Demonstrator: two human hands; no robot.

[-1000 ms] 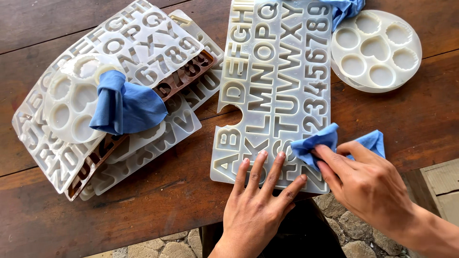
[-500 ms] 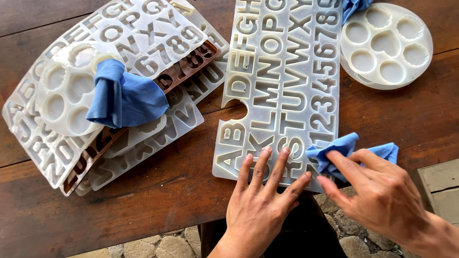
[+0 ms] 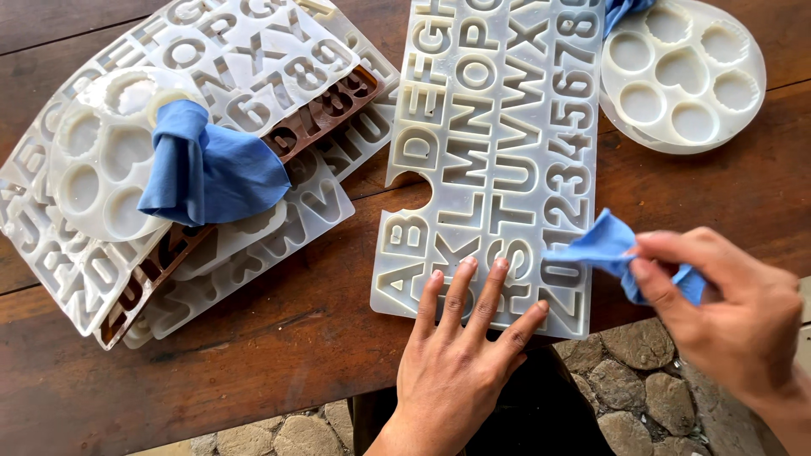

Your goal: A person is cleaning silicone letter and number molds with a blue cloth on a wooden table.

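- One translucent white letter-and-number mould (image 3: 498, 152) lies flat in the centre of the frame, its lower edge reaching the near edge of the wooden bench (image 3: 279, 338). It looks like thin silicone, so I judge it light, floppy and a little grippy rather than slippery; lifted by one corner it would likely sag, so two edges or a flat palm underneath seem the better hold.
- The left hand (image 3: 460, 355) rests on the mould's lower edge at the bottom centre, fingers (image 3: 460, 291) spread wide and laid flat, pinning the sheet and gripping nothing.
- The right hand (image 3: 726, 312), at the lower right, pinches a small blue cloth (image 3: 604, 249) between thumb and fingers; the cloth touches the mould's lower right corner. It looks soft and limp and will bunch wherever it is taken.
- At the upper right, a round white mould (image 3: 684, 76) with shallow cups lies just beside the big sheet.
- At the left, a stack of similar moulds (image 3: 253, 59), one of them brown (image 3: 325, 114), carries another round mould (image 3: 101, 160) and a second blue cloth (image 3: 207, 165).
- Stone paving (image 3: 642, 397) shows below the bench edge.
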